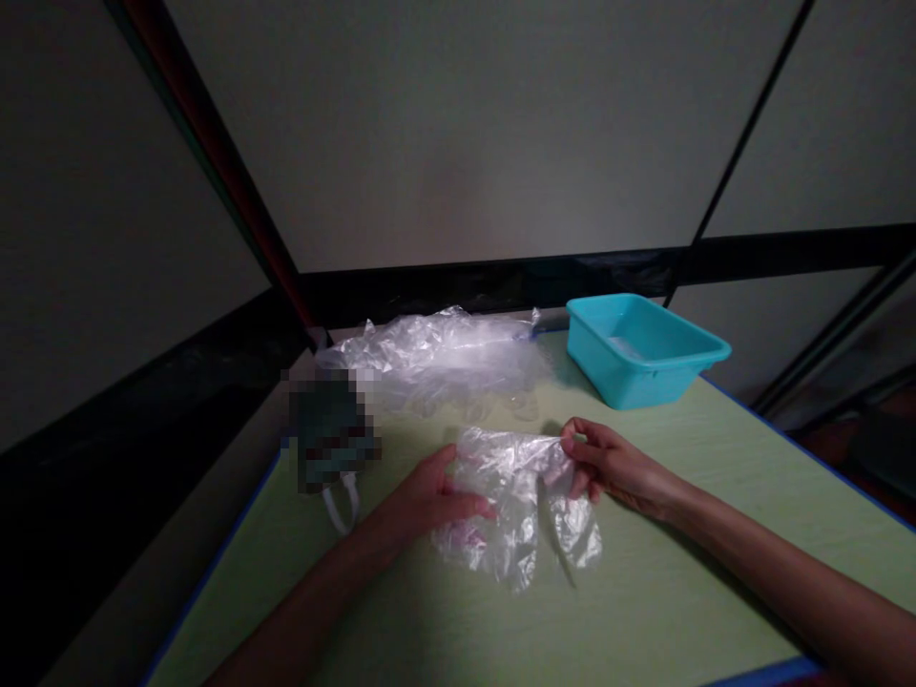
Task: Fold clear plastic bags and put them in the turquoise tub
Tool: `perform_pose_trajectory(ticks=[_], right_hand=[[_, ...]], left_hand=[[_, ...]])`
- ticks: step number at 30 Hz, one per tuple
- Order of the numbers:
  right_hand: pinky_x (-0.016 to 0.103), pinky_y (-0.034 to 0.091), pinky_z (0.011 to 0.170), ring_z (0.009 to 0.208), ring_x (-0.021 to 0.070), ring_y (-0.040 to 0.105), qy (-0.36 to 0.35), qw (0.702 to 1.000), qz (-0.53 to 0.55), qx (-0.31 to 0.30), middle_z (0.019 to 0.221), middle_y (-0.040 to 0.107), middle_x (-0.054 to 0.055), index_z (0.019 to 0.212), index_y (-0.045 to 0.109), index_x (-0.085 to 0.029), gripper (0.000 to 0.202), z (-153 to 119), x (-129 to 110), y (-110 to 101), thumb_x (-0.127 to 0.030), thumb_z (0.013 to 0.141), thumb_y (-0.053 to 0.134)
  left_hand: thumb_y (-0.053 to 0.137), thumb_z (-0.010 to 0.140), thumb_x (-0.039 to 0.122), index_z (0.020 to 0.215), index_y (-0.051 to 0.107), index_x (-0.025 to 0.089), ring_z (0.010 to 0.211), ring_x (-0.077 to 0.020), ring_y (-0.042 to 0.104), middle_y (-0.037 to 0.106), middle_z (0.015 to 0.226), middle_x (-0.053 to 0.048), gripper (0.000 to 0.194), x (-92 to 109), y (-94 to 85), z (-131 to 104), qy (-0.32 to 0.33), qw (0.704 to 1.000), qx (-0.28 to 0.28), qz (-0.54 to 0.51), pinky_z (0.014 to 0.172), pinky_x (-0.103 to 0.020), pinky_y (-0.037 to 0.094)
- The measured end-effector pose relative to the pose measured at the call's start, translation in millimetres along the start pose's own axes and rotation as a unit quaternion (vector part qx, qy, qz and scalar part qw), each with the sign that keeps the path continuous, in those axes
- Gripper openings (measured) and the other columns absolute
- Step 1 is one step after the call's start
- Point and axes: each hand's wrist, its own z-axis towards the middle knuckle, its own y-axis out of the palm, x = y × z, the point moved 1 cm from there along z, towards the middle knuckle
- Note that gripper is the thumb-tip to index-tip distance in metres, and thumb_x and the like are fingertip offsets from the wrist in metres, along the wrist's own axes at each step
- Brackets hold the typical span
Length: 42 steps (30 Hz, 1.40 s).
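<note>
A thin, clear plastic glove (511,477) is stretched between my two hands over the light green table, its finger parts hanging toward me. My left hand (436,496) holds its left side, with some fingers behind the plastic. At the glove's upper right corner, my right hand (597,463) pinches the edge between thumb and fingers. Just beyond lies a flat stack of clear plastic gloves (472,377), with crumpled shiny plastic (422,339) along its back.
A turquoise basin (644,348) stands at the table's back right, with something pale inside. A blurred-out dark object (333,429) with a white strap lies at the left. The green table (644,592) has blue edges and meets cabinet panels behind.
</note>
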Motion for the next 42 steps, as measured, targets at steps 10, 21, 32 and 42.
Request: perform_pose_trajectory(ticks=[10, 21, 32, 42], right_hand=[[0.014, 0.041, 0.036, 0.046, 0.0106, 0.062, 0.145, 0.938, -0.141, -0.283, 0.068, 0.067, 0.005, 0.076, 0.038, -0.018, 0.025, -22.2, -13.5, -14.8, -0.037, 0.077, 0.054], [0.041, 0.036, 0.096, 0.116, 0.0225, 0.044, -0.322, 0.784, -0.531, -0.013, 0.128, 0.046, 0.014, 0.124, 0.041, -0.012, 0.039, -9.7, -23.6, 8.8, -0.030, 0.090, 0.035], [0.043, 0.016, 0.106, 0.131, 0.0237, 0.015, -0.271, 0.680, -0.679, -0.054, 0.142, 0.015, 0.017, 0.138, 0.016, -0.006, 0.059, 6.9, -0.4, 18.7, -0.041, 0.091, 0.026], [0.045, 0.018, 0.105, 0.130, 0.0246, 0.016, -0.281, 0.671, -0.685, -0.028, 0.142, 0.018, 0.016, 0.136, 0.023, -0.007, 0.056, 5.9, 3.9, 20.1, -0.040, 0.091, 0.026]], left_hand=[[0.063, 0.058, 0.027, 0.094, 0.038, 0.019, 0.055, -0.0157, 0.062, 0.062, 0.071, 0.001, 0.044, -10.8, -23.7, 18.8, 0.159, 0.947, 0.276, 0.032, 0.045, -0.023, 0.046], [0.053, 0.066, 0.023, 0.087, 0.046, 0.018, 0.093, -0.0197, 0.055, 0.056, 0.095, -0.006, 0.022, -18.7, -23.8, 21.9, 0.270, 0.904, 0.315, 0.101, 0.080, -0.034, 0.044], [0.047, 0.076, 0.025, 0.118, 0.044, 0.014, 0.121, -0.0237, 0.037, 0.041, 0.132, -0.012, 0.043, -12.4, 6.3, 3.4, 0.297, 0.836, 0.171, 0.428, 0.101, -0.040, 0.028], [0.037, 0.086, 0.037, 0.135, 0.022, 0.010, 0.131, -0.0214, 0.017, 0.022, 0.142, -0.013, 0.058, -19.3, 31.7, 5.8, 0.298, 0.729, 0.030, 0.616, 0.106, -0.038, 0.019]])
